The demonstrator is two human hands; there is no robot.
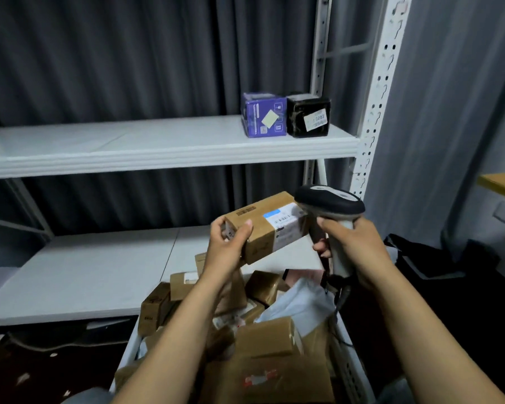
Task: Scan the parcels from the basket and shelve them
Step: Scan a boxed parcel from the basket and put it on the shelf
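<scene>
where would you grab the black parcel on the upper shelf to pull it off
Probably across its top, coming from the front. The black parcel stands upright near the front edge of the upper shelf, and the purple box sits right against its left side, leaving no gap there. Its top and front are unobstructed.

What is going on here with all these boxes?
A person is scanning parcels. The left hand holds a brown box above the basket, and the right hand holds a scanner close to the label on that box. The basket is still full of parcels. A purple box and a black box stand side by side on the upper shelf.
</scene>
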